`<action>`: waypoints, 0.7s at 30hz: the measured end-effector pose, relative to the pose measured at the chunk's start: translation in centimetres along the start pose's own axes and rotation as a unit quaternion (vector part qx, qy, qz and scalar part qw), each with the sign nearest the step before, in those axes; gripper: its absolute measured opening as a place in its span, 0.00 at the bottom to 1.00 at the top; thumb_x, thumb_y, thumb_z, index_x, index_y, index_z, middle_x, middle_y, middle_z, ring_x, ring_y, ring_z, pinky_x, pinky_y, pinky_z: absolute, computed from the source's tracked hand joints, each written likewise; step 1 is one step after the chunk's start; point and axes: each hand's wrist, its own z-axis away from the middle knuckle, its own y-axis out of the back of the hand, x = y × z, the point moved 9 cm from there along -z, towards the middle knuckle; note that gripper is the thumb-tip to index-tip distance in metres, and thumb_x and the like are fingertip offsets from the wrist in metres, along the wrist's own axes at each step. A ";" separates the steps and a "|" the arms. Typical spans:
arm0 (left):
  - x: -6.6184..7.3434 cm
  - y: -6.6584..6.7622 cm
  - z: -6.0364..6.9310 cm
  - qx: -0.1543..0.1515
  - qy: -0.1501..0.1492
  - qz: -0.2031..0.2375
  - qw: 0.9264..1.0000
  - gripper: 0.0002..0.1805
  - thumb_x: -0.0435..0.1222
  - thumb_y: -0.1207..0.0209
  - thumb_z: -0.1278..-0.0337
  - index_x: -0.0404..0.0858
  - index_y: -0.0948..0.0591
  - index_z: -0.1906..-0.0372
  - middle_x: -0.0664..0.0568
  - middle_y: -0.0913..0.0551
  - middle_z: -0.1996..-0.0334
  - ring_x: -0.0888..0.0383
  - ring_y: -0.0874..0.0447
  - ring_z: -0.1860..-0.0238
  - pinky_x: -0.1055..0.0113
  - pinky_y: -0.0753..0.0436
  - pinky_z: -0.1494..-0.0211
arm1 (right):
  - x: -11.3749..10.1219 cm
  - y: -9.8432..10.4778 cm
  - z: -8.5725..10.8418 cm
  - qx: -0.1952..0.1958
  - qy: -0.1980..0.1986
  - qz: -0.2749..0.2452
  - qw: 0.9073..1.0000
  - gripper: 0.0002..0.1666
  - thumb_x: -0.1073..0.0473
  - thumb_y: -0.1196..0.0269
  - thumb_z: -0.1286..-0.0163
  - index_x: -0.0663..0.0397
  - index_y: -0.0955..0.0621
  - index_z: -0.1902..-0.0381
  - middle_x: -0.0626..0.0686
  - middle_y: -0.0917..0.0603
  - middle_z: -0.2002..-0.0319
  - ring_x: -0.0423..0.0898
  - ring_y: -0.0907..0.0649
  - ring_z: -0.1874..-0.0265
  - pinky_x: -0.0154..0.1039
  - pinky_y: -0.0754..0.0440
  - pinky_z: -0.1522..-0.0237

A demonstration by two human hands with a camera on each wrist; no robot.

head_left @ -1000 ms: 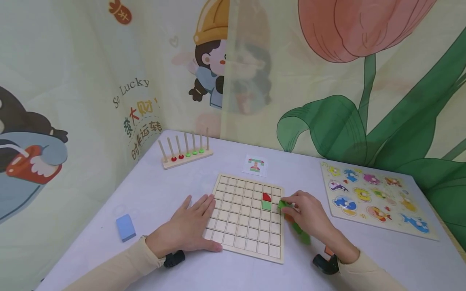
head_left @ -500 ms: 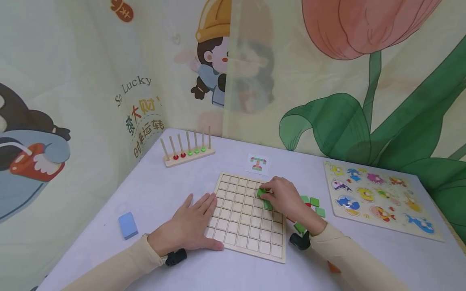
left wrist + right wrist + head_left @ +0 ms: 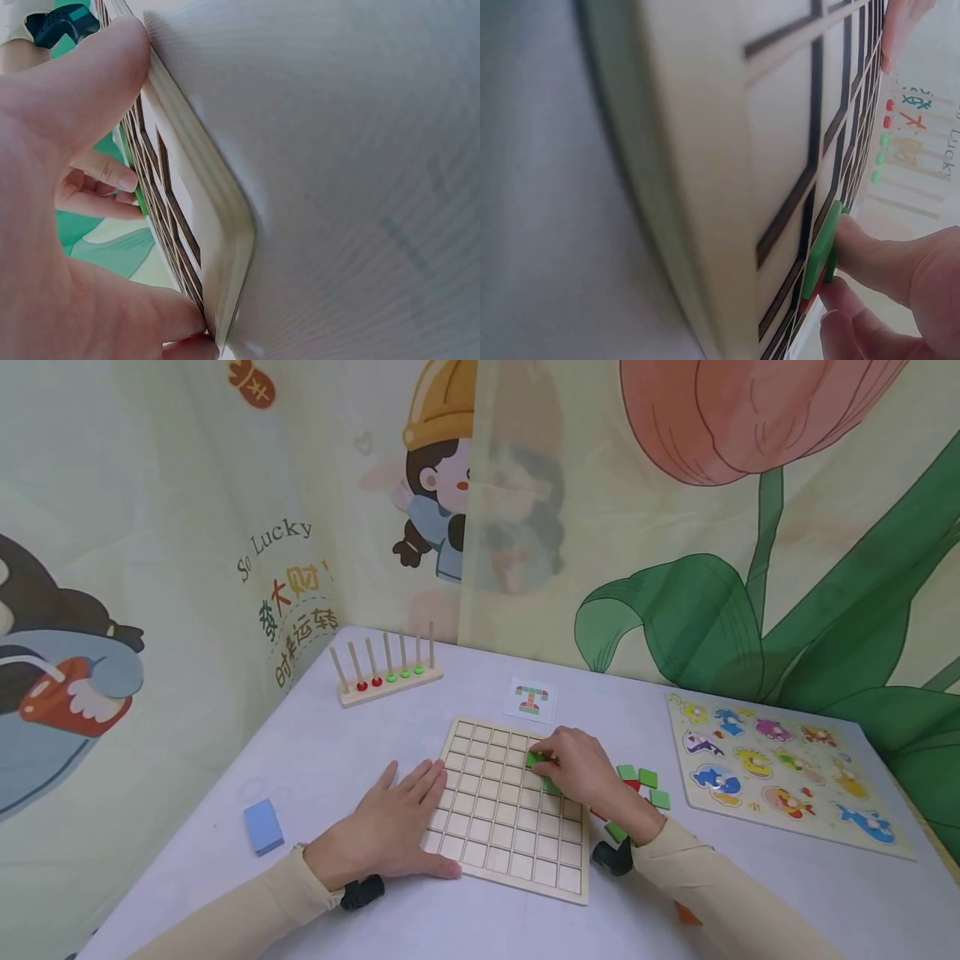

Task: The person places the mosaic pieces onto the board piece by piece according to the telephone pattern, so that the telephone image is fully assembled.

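My right hand [image 3: 585,764] pinches a green square tile [image 3: 534,759] at the upper right part of the wooden grid board [image 3: 501,855]. Just below it another green tile [image 3: 551,786] lies in a cell, partly covered by the hand. In the right wrist view, thumb and fingers hold the tile's far side, with a green tile [image 3: 823,247] and a bit of red [image 3: 807,301] in front. My left hand [image 3: 390,827] lies with fingers spread against the board's left edge; in the left wrist view its thumb and fingertips touch the board's rim [image 3: 217,202].
Several green and red tiles [image 3: 648,778] lie right of the board, an orange piece [image 3: 687,913] nearer by my right sleeve. A pattern card [image 3: 530,700] and peg rack [image 3: 392,686] stand behind, a blue block [image 3: 263,827] left, an animal puzzle [image 3: 780,768] right.
My right hand has moved left from the loose tiles onto the board, carrying the green tile, and has stayed nearly still over the last half second. My left hand keeps its place.
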 end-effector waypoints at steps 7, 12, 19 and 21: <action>-0.1 -0.3 -0.3 -0.001 0.003 -0.005 1.000 0.68 0.77 0.41 0.52 0.33 0.46 0.19 0.43 0.50 0.16 0.48 0.53 0.15 0.36 0.51 0.18 | 0.1 0.0 0.0 -0.005 -0.005 -0.004 1.000 0.16 0.60 0.25 0.38 0.55 0.09 0.52 0.51 0.14 0.65 0.41 0.25 0.72 0.34 0.29 0.70; -0.1 -0.3 -0.3 -0.001 0.003 -0.004 1.000 0.68 0.77 0.41 0.52 0.34 0.46 0.19 0.43 0.49 0.16 0.47 0.53 0.15 0.36 0.50 0.18 | 0.1 -0.1 0.0 -0.016 -0.009 -0.008 1.000 0.17 0.61 0.24 0.39 0.56 0.10 0.51 0.51 0.15 0.65 0.41 0.26 0.72 0.34 0.29 0.70; -0.1 -0.2 -0.2 -0.001 0.004 -0.005 1.000 0.68 0.77 0.42 0.52 0.34 0.46 0.19 0.44 0.50 0.16 0.47 0.53 0.15 0.37 0.51 0.18 | 0.2 0.1 0.2 -0.017 -0.011 -0.012 1.000 0.19 0.60 0.24 0.39 0.56 0.11 0.49 0.52 0.14 0.64 0.41 0.25 0.72 0.34 0.29 0.70; -0.1 -0.2 -0.2 -0.001 0.003 -0.004 1.000 0.68 0.77 0.42 0.52 0.34 0.46 0.19 0.44 0.50 0.16 0.47 0.53 0.15 0.36 0.51 0.18 | 0.4 0.4 0.5 -0.007 -0.015 -0.017 1.000 0.20 0.59 0.24 0.39 0.56 0.11 0.47 0.52 0.14 0.63 0.41 0.24 0.71 0.35 0.28 0.69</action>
